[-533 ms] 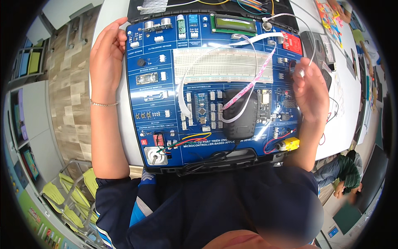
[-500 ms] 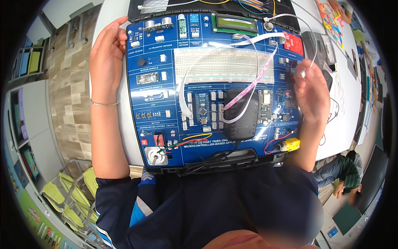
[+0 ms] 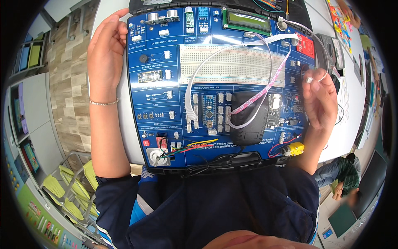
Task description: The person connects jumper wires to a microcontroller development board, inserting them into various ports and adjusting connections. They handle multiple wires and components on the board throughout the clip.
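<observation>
A blue electronics training board [image 3: 155, 108] in a black case lies in front of me. My left hand [image 3: 108, 52] is at its far left edge, index finger stretched out and the other fingers loosely bent, with nothing seen in it. Beside the board's right edge, my right hand [image 3: 321, 97] pinches a small white plug [image 3: 309, 79] between thumb and fingertips. A thin white cable [image 3: 327, 58] runs from that plug toward the round part at the top right. White ribbon cables [image 3: 215, 52] and a pink patterned cable [image 3: 259, 93] arch over the white breadboard [image 3: 232, 66].
A black power adapter [image 3: 248, 118] rests on the lower middle of the board, its cord [image 3: 211, 164] bundled at the front edge. A yellow gear motor [image 3: 293, 148] sits at lower right. Coloured jumper wires [image 3: 269, 5] lie beyond. Another person [image 3: 346, 174] is at the right.
The board's far and right parts appear shifted right in view. My right hand has moved right and slightly nearer, still pinching the plug. My left hand stays about where it was.
</observation>
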Available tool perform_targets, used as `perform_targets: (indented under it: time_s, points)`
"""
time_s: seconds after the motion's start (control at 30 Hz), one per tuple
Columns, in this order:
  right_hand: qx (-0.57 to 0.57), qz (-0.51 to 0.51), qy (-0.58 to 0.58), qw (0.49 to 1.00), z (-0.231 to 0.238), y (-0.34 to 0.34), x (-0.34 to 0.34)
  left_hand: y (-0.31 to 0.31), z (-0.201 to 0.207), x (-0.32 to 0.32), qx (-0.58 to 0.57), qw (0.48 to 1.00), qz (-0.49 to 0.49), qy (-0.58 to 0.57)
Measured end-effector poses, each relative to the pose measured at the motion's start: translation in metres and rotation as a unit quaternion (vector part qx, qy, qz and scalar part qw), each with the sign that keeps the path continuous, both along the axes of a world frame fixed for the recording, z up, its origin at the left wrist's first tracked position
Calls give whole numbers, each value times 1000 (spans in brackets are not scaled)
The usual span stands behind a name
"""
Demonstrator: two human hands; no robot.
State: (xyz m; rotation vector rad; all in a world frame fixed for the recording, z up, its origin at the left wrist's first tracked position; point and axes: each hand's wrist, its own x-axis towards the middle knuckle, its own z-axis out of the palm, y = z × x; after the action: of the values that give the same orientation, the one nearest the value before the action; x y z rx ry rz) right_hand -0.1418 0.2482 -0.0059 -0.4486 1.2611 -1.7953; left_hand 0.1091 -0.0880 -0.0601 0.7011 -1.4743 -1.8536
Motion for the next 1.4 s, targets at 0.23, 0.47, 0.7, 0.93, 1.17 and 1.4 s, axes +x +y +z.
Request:
perform_targets:
  time_s: [0.23, 0.47, 0.7, 0.93, 1.17, 1.4]
  points:
    - [5, 17, 46, 999, -1, 3, 0, 1, 2, -1, 5, 1000, 7, -4]
    - [-46, 25, 193, 980, 6, -2, 11, 0, 0, 1, 1, 1000, -5, 2]
    - [-150, 4, 193, 970, 8, -2, 11, -2, 0, 1, 11, 1000, -10, 13]
    - [-122, -21, 281, 952, 1, 6, 6, -1, 1, -1, 12, 1000, -4, 9]
    - [-111, -76, 345, 929, -3, 5, 8, -2, -1, -1, 20, 1000, 5, 1]
    - [-101, -182, 307, 929, -7, 4, 5, 0, 2, -2, 18, 1000, 16, -4]
